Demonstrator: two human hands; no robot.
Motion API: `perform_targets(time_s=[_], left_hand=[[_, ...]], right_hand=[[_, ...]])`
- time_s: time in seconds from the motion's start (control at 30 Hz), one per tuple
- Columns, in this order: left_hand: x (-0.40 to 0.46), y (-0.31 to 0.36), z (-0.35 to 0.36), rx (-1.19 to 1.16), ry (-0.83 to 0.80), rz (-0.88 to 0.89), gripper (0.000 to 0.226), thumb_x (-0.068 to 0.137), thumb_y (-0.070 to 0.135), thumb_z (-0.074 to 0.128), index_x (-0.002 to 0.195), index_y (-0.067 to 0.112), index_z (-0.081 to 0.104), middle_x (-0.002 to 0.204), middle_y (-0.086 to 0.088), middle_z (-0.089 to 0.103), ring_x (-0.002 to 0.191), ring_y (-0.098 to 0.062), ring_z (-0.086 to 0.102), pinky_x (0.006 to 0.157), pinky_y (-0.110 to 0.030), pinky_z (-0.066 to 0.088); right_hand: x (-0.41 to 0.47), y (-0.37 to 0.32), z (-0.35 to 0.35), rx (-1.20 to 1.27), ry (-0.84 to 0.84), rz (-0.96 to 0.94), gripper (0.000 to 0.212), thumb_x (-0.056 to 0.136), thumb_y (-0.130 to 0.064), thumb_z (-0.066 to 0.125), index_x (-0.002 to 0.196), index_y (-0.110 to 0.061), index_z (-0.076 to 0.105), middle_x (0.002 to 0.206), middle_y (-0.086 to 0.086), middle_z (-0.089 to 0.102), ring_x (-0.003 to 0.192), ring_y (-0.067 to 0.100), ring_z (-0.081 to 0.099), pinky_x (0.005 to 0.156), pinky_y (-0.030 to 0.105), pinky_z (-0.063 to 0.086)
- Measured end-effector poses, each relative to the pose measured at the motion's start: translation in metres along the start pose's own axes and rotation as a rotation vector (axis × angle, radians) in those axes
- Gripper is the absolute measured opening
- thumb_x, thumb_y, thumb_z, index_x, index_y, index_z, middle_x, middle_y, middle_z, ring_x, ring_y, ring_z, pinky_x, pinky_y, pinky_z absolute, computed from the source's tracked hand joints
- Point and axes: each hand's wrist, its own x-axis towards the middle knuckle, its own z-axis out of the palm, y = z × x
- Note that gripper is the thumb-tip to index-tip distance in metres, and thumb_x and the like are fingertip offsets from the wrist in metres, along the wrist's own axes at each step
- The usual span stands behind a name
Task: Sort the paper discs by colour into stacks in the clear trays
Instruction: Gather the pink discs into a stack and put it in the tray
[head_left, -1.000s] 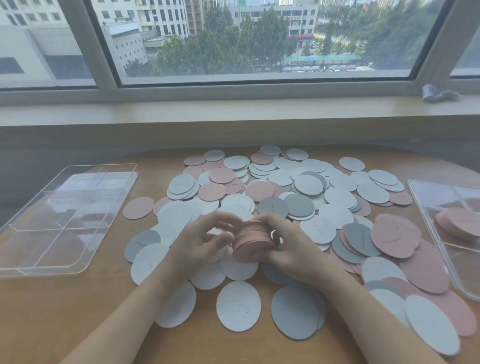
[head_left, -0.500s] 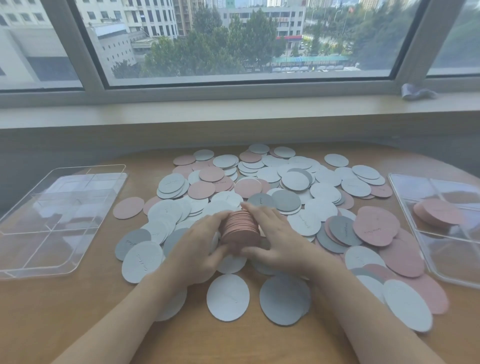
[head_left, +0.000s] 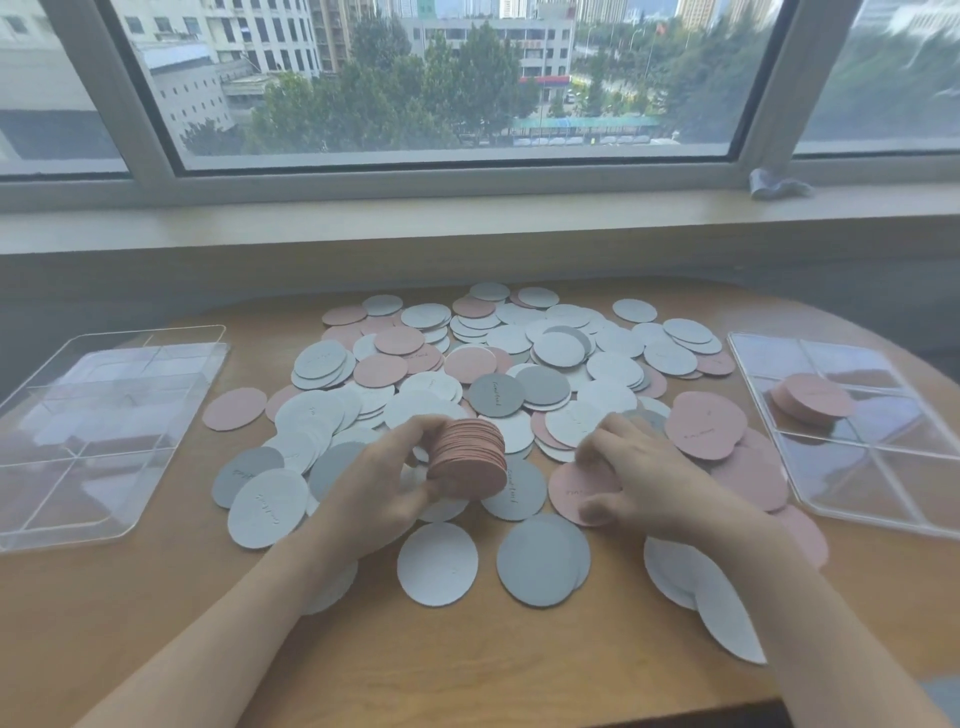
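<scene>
Head view: pink disc stack (head_left: 470, 460) tilted rightward.

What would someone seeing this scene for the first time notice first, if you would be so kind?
Most striking is the sprawl of loose paper discs, pink, white and grey, covering the middle of the wooden table. At its near edge the left hand grips a thick pink stack, while the right hand presses on a single pink disc. A clear tray flanks each side: the right tray already holds a short pink pile, the left tray holds none.
</scene>
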Motion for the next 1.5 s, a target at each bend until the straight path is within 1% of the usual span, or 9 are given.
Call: perform_targets(time_s=[0.33,0.5,0.6,0.67,0.77,0.87,1.07,1.23,1.5], left_hand=[[-0.004,-0.005,0.002,-0.045,-0.074,-0.050,0.049,0.085,0.026,0.070,0.131,0.024,0.055,0.113,0.015,0.066,0.102,-0.008,0.059,0.088,-0.020,0.043],[-0.001,-0.006,0.003,-0.008,-0.057,-0.062,0.060,0.086,0.025,0.069,0.142,0.024,0.048,0.119,0.015,0.064,0.104,0.000,0.056,0.083,-0.009,0.037],[-0.002,-0.007,0.002,0.022,-0.063,-0.056,0.068,0.089,0.022,0.071,0.149,0.025,0.040,0.122,0.022,0.057,0.102,0.013,0.050,0.082,-0.005,0.036],[-0.001,-0.008,0.003,0.021,-0.064,-0.043,0.066,0.087,0.026,0.069,0.147,0.026,0.043,0.123,0.019,0.060,0.105,0.005,0.054,0.082,-0.008,0.037],[-0.001,-0.009,0.004,-0.003,-0.068,-0.040,0.058,0.085,0.029,0.069,0.139,0.031,0.048,0.120,0.017,0.064,0.108,-0.009,0.058,0.081,-0.012,0.038],[-0.001,-0.009,0.004,-0.003,-0.070,-0.036,0.057,0.085,0.029,0.068,0.137,0.034,0.047,0.120,0.016,0.064,0.109,-0.010,0.058,0.082,-0.011,0.037],[0.000,-0.012,0.002,-0.017,-0.087,-0.039,0.057,0.086,0.030,0.069,0.140,0.024,0.050,0.121,0.015,0.064,0.109,-0.007,0.057,0.084,-0.009,0.036],[-0.002,-0.010,0.004,-0.032,-0.104,-0.029,0.058,0.087,0.039,0.065,0.141,0.026,0.049,0.123,0.017,0.063,0.112,-0.010,0.058,0.088,-0.017,0.041],[-0.002,-0.008,0.002,-0.043,-0.086,-0.034,0.059,0.086,0.040,0.066,0.140,0.023,0.050,0.123,0.015,0.064,0.113,-0.010,0.058,0.088,-0.015,0.039]], right_hand=[[0.026,-0.024,-0.003,0.541,0.469,0.016,0.024,0.083,-0.009,0.070,0.086,-0.026,0.054,0.087,-0.009,0.068,0.076,0.001,0.061,0.066,0.019,0.042],[0.042,-0.049,0.011,0.885,0.317,-0.145,0.016,0.091,-0.002,0.062,0.096,-0.016,0.063,0.084,0.001,0.076,0.071,0.017,0.066,0.067,0.028,0.050],[0.043,-0.050,0.031,0.768,0.197,-0.200,0.018,0.098,-0.023,0.052,0.107,-0.029,0.066,0.091,0.001,0.073,0.080,0.022,0.066,0.076,0.040,0.053],[0.043,-0.047,0.034,0.683,0.155,-0.240,0.025,0.096,-0.030,0.049,0.113,-0.033,0.066,0.102,-0.009,0.071,0.094,0.015,0.065,0.084,0.032,0.051],[0.039,-0.034,0.026,0.556,0.220,-0.284,0.022,0.094,-0.027,0.059,0.114,-0.032,0.066,0.103,-0.018,0.061,0.094,0.009,0.060,0.080,0.014,0.040],[0.029,-0.013,0.015,0.402,0.219,-0.254,0.026,0.090,-0.019,0.068,0.111,-0.034,0.064,0.099,-0.012,0.055,0.093,0.009,0.053,0.082,0.019,0.040],[0.005,0.008,-0.001,0.174,-0.129,-0.114,0.051,0.082,-0.016,0.072,0.121,-0.046,0.059,0.115,-0.022,0.040,0.115,0.000,0.038,0.096,0.023,0.037],[0.004,0.006,-0.002,0.098,-0.089,-0.149,0.035,0.078,-0.016,0.074,0.099,-0.039,0.058,0.111,-0.023,0.040,0.111,0.005,0.035,0.098,0.029,0.038],[0.010,0.005,0.001,-0.062,-0.120,-0.140,0.046,0.082,-0.031,0.072,0.120,-0.047,0.051,0.113,-0.020,0.034,0.110,0.009,0.032,0.098,0.027,0.034]])
